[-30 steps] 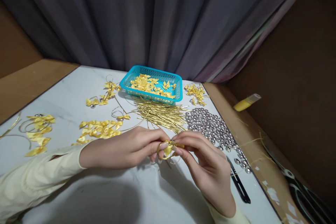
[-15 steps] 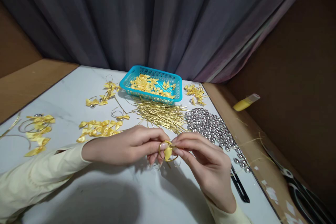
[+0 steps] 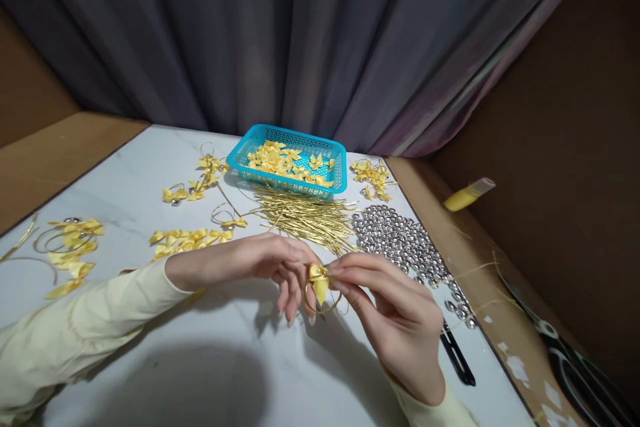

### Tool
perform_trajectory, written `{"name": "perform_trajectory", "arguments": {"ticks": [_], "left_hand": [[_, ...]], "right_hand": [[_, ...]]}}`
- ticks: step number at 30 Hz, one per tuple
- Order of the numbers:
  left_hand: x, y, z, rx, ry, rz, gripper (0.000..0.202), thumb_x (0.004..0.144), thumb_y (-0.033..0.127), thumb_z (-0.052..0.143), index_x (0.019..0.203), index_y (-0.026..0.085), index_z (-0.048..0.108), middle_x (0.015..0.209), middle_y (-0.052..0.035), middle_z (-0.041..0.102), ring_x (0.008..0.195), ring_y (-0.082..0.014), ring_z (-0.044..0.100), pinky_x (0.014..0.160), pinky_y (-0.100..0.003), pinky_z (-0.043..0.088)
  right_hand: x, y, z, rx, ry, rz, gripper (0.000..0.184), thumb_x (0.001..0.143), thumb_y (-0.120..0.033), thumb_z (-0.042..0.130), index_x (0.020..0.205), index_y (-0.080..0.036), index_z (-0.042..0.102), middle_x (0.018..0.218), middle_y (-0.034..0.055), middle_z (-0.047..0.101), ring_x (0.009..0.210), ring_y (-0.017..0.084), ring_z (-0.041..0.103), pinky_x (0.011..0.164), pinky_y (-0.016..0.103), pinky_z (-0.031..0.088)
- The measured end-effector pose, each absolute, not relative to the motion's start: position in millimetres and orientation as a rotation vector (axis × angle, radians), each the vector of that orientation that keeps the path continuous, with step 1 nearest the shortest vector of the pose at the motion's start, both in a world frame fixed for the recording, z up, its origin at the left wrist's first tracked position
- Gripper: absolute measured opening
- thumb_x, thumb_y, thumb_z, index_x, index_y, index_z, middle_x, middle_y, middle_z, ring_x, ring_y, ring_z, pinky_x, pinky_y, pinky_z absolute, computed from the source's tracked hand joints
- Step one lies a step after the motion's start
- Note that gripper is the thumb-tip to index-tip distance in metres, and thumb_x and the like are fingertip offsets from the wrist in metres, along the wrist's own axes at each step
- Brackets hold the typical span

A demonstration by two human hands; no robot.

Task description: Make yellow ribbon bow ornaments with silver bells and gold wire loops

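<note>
Between thumb and fingers, my right hand (image 3: pixel 395 317) pinches a yellow ribbon bow (image 3: pixel 319 282) with a gold wire loop hanging round it. Just left of the bow is my left hand (image 3: pixel 273 267), its fingers apart and hanging down beside the loop. A heap of gold twist ties (image 3: pixel 305 217) lies beyond the hands. To the right spreads a pile of silver beads (image 3: pixel 400 240). Behind my left wrist rest several loose yellow bows (image 3: pixel 193 240).
A blue plastic basket (image 3: pixel 341 170) with yellow bows stands at the back. Finished-looking bows with rings (image 3: pixel 75 240) lie at left, others (image 3: pixel 373 177) at back right. A black-handled tool (image 3: pixel 457 357), scissors (image 3: pixel 565 360) and a yellow tube (image 3: pixel 467 197) are on the right.
My left hand has let go of the bow and loop and drawn back a little, its fingers now spread. The bow stays in my right hand, showing more of its front.
</note>
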State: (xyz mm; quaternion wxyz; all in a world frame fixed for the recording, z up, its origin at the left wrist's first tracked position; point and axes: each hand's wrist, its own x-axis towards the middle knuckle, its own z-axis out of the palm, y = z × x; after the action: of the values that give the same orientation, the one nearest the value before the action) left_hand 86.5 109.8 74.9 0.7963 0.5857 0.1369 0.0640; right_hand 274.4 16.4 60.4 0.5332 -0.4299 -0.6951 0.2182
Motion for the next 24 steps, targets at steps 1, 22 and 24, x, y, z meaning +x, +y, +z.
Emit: {"name": "perform_trajectory", "arguments": {"ticks": [1,22,24], "left_hand": [[87,108,76,1.284,0.323,0.149,0.027,0.09,0.032,0.04,0.092,0.012,0.058,0.086,-0.0091,0.068,0.066,-0.0147,0.062,0.064,-0.028,0.048],[86,99,81,1.616,0.506,0.135,0.022,0.091,0.03,0.046,0.094,0.013,0.059,0.08,-0.0065,0.069,0.063,-0.0113,0.064,0.06,-0.021,0.049],[86,98,81,1.619,0.503,0.132,0.022,0.092,0.03,0.046,0.094,0.013,0.059,0.079,-0.0061,0.069,0.062,-0.011,0.063,0.06,-0.021,0.049]], "right_hand": [[274,16,60,-1.022,-1.659,0.521,0.031,0.076,0.004,0.057,0.09,-0.021,0.068,0.088,0.0043,0.067,0.08,0.016,0.063,0.068,0.031,0.053],[277,18,59,-1.086,-1.655,0.714,0.018,0.08,-0.003,0.058,0.087,-0.018,0.064,0.089,0.0033,0.064,0.084,0.012,0.06,0.069,0.023,0.05],[277,17,60,-1.094,-1.669,0.7,0.017,0.08,-0.003,0.058,0.088,-0.018,0.064,0.091,0.0036,0.064,0.086,0.012,0.06,0.07,0.022,0.05]]}}
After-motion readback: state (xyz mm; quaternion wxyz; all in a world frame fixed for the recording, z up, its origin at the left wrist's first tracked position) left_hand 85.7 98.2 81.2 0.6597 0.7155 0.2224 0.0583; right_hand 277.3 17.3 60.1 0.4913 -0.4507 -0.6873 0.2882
